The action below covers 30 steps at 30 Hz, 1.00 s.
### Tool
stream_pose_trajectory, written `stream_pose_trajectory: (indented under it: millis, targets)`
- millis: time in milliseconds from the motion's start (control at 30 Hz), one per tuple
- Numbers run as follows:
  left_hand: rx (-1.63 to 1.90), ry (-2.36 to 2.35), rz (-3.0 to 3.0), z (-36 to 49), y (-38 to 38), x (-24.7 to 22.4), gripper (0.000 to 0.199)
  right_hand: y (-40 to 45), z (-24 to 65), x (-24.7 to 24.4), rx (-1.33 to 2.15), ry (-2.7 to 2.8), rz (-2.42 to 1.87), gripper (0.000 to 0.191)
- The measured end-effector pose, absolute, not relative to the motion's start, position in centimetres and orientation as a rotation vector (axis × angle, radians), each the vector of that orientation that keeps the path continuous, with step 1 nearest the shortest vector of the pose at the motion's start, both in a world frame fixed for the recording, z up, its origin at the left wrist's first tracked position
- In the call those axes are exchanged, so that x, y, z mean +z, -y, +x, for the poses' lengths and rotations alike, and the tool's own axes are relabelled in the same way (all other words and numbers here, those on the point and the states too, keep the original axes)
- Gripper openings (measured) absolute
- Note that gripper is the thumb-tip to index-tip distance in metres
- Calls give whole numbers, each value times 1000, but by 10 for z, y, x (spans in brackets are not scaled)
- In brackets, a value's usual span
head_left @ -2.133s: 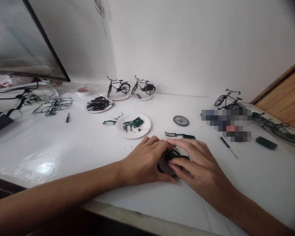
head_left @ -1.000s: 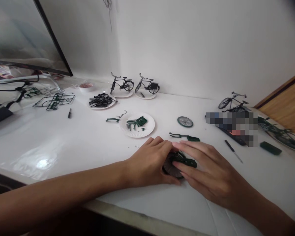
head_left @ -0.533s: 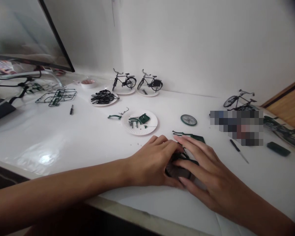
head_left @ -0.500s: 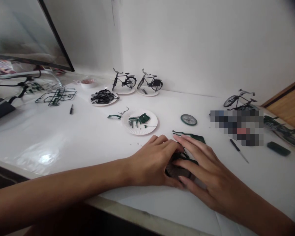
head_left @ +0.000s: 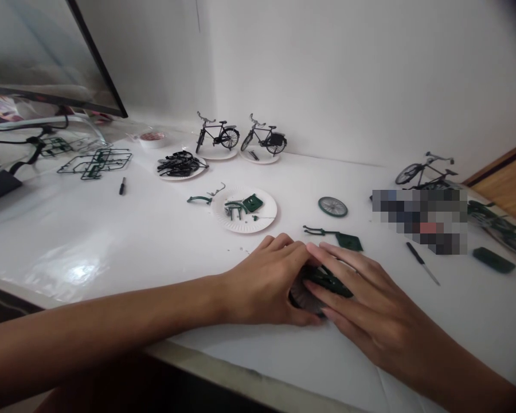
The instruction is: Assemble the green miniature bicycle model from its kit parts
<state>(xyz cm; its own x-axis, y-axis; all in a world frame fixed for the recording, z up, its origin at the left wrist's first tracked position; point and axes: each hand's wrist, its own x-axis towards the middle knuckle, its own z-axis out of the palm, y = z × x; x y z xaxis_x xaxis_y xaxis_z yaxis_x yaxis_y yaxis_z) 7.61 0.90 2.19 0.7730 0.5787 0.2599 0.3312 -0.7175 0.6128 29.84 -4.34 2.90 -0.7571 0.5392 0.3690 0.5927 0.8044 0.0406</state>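
Note:
My hands meet low at the table's front, around a small dark model bicycle wheel (head_left: pixel 300 296) with a dark green frame piece (head_left: pixel 329 281) lying across it. My left hand (head_left: pixel 264 292) grips the wheel's left side. From the right, my right hand (head_left: pixel 365 301) presses its fingers over the green piece. Much of the wheel is hidden by my fingers. Just beyond my right fingertips, a green part (head_left: pixel 331 234) lies on the table. A loose spoked wheel (head_left: pixel 332 206) rests farther back.
A paper plate (head_left: pixel 244 209) holds green parts. Behind it stand two finished model bicycles (head_left: pixel 218 137) on plates, beside a plate of black parts (head_left: pixel 181 165). Green sprues (head_left: pixel 94 163) lie at left, below a monitor (head_left: pixel 47 57). A screwdriver (head_left: pixel 422 263) lies at right.
The wheel and green piece have turned slightly between my hands, and the green piece now lies more to the right. The view has shifted, so the table objects sit higher and farther right.

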Motion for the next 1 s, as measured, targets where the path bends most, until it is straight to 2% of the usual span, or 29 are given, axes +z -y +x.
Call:
stream_pose_trajectory:
  millis: [367,533,767,1000]
  targets:
    - [595,-712,2421,76,-9,22,54,47,298,34,-444,2655,-763,27]
    - [619,-695,2402,76,-10,21,59,46,297,32,-346,2638,-788,28]
    - [614,-703,2388,75,-7,21,56,48,296,26,-137,2527,-917,32]
    - [617,-718,2357,75,-6,21,60,46,296,15,187,2297,-1040,31]
